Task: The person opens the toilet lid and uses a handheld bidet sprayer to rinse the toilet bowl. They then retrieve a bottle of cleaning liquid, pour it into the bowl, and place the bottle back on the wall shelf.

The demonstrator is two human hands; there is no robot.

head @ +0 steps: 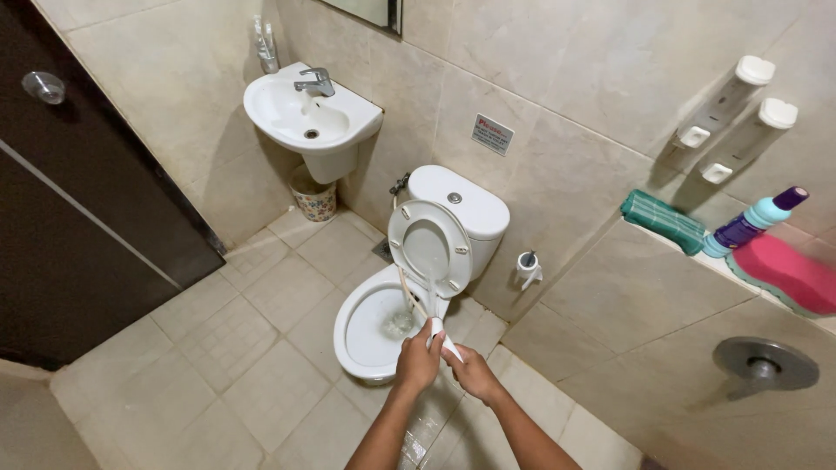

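Note:
A white toilet [353, 335] stands against the tiled wall with its seat and lid [429, 245] raised against the tank [466, 204]. My left hand [418, 361] and my right hand [475, 374] are both closed around a white hand sprayer [440, 335] just in front of the bowl's right side. A thin hose [407, 292] runs from the sprayer up towards a valve by the tank. Water streams from the sprayer onto the raised seat and splashes in the bowl [399, 324].
A white corner sink [305, 113] with a metal tap and a small patterned bin [313, 200] under it are at the back left. A dark door [78, 218] is on the left. The right ledge holds a green cloth [662, 222], a blue-purple bottle [753, 222] and a pink item [784, 274].

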